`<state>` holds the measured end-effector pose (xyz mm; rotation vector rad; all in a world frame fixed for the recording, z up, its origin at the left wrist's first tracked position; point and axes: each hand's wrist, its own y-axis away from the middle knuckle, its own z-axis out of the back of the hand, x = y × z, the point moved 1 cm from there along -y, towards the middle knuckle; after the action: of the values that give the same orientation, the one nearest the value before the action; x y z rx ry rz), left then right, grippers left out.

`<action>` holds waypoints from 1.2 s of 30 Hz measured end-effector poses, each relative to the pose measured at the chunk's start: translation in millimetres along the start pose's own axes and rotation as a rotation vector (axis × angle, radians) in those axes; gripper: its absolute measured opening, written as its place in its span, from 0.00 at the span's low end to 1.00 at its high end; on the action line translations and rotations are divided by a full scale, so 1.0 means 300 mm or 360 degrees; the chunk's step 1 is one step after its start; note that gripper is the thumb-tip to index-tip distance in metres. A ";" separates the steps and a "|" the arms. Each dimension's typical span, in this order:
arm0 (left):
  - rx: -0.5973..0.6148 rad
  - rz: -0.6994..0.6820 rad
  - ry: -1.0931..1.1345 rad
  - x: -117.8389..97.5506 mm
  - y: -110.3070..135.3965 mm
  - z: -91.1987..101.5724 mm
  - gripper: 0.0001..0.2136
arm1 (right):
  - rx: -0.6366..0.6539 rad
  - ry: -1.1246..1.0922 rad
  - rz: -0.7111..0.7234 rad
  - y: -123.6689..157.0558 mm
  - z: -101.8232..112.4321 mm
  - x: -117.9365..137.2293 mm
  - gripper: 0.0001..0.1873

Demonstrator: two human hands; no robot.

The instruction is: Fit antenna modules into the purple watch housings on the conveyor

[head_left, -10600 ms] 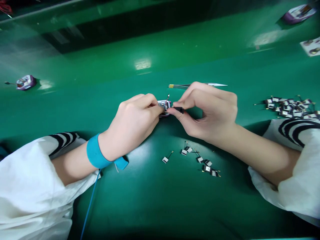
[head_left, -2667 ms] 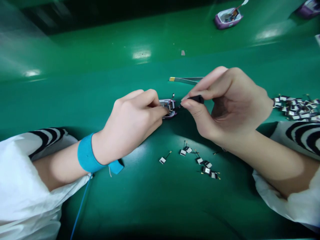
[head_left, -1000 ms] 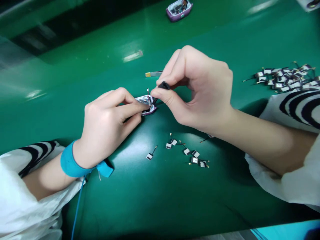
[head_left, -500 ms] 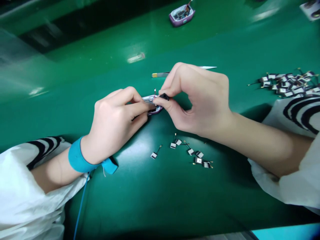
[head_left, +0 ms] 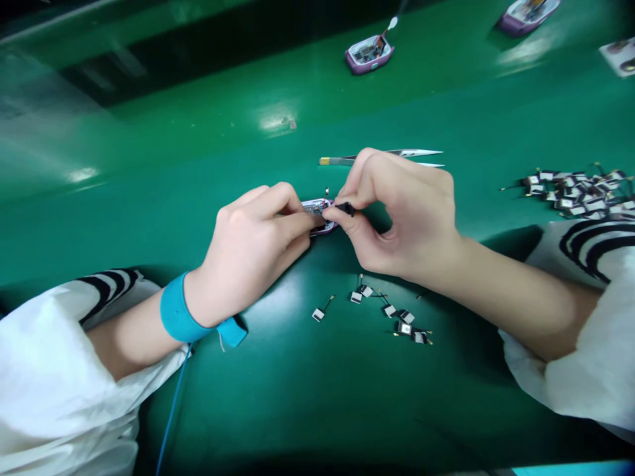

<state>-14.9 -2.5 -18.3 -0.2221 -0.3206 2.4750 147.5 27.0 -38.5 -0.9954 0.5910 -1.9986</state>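
A small purple-rimmed device housing [head_left: 325, 229] with a circuit board inside lies at the centre, partly covered by fingers. Closed around its left part is my left hand [head_left: 262, 248], its fingertips pressing near the board. My right hand [head_left: 397, 211] pinches a small black piece [head_left: 346, 208] between thumb and forefinger, at the right end of the housing. That piece looks like the black back of a small wired module, but its far side is hidden. Behind my right hand lies a pair of tweezers [head_left: 337, 160], partly covered by the knuckles.
Several small wired modules [head_left: 389, 311] lie in front of my hands, and a larger pile of modules [head_left: 580, 192] is at the right. Two more purple housings stand farther back: one housing [head_left: 370, 56] near the middle, another housing [head_left: 528, 16] at right. A blue wrist strap [head_left: 181, 311] trails a cord.
The whole view has shifted, so things appear lower and farther right, and a second purple housing shows at the top right. Both hands keep their hold at the housing.
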 end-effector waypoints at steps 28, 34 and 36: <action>0.0007 0.0043 0.0091 -0.003 -0.006 0.006 0.07 | -0.0426 -0.0342 -0.0259 -0.003 0.037 -0.024 0.12; 0.0014 0.0044 0.0104 -0.009 -0.006 0.005 0.07 | -0.0266 -0.0260 -0.0356 0.007 0.031 -0.017 0.12; 0.0057 0.0077 0.0112 -0.009 -0.005 0.005 0.07 | -0.0202 -0.0240 -0.0346 0.010 0.029 -0.016 0.13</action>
<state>-12.2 -3.3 -16.1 -0.3041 -0.2438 2.5116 157.5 28.9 -37.6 -1.3237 0.5517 -2.0703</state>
